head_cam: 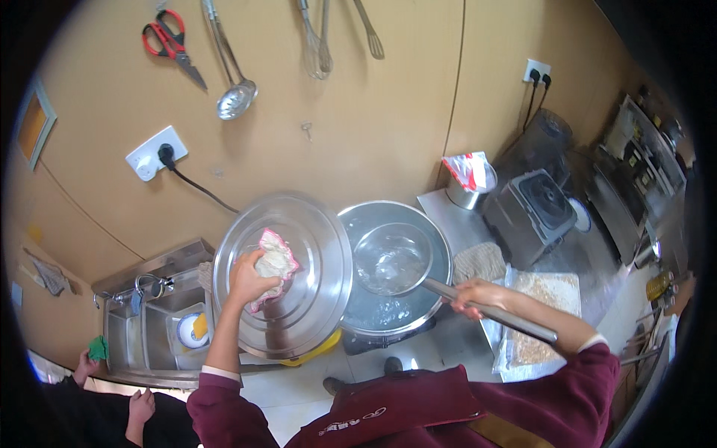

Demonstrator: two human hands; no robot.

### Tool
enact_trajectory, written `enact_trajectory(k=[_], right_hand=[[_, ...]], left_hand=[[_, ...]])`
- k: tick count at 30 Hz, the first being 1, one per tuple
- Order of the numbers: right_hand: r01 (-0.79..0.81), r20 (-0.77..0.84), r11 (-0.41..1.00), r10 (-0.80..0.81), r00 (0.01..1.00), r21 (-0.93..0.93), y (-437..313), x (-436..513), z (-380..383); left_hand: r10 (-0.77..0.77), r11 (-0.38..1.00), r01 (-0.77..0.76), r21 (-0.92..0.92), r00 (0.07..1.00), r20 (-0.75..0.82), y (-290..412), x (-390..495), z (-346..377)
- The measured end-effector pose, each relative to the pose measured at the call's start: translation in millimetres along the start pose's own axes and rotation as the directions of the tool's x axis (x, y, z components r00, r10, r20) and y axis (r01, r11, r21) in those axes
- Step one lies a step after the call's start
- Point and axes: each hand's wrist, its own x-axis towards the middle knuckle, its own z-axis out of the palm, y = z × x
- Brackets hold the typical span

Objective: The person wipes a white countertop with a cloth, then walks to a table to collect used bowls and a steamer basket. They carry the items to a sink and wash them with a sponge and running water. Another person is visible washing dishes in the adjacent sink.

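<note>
My left hand point(249, 279) grips a white cloth with a pink edge point(278, 259) on top of a large round metal lid point(316, 280). The lid is held to the left of a wide metal pot point(448, 252) and its right rim overlaps the pot's left side. My right hand point(476, 297) is closed around the long metal handle of a round strainer or ladle point(392, 260). Its bowl lies in the pot, in bluish, rippling liquid. Whether the bowl is mesh or solid I cannot tell.
A blender base point(540, 201), a metal canister point(464, 197), a folded towel point(479, 263) and a bag of flakes point(538, 319) are on the right. At left are a metal sink point(126, 336) and another person's hands point(141, 406). Scissors point(173, 47) and ladles point(237, 99) hang on the wall.
</note>
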Motion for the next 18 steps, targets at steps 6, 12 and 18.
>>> enact_trajectory(k=[6, 12, 18], right_hand=[[0.101, -0.070, 0.983, -0.091, 0.993, 0.155, -7.5, -82.3, -2.0], [0.247, -0.260, 0.935, -0.180, 0.949, 0.255, -3.9, -137.1, -13.5], [0.317, -0.460, 0.913, -0.173, 0.871, 0.256, -2.4, -167.5, -23.0]], left_hand=[[0.054, 0.998, -0.057, 0.037, 0.996, 0.073, 10.5, 17.0, 16.8], [0.159, 0.987, -0.151, -0.053, 0.960, 0.230, 55.6, 35.5, 87.5], [0.353, 0.935, -0.344, -0.085, 0.882, 0.313, 130.0, 52.3, 151.6]])
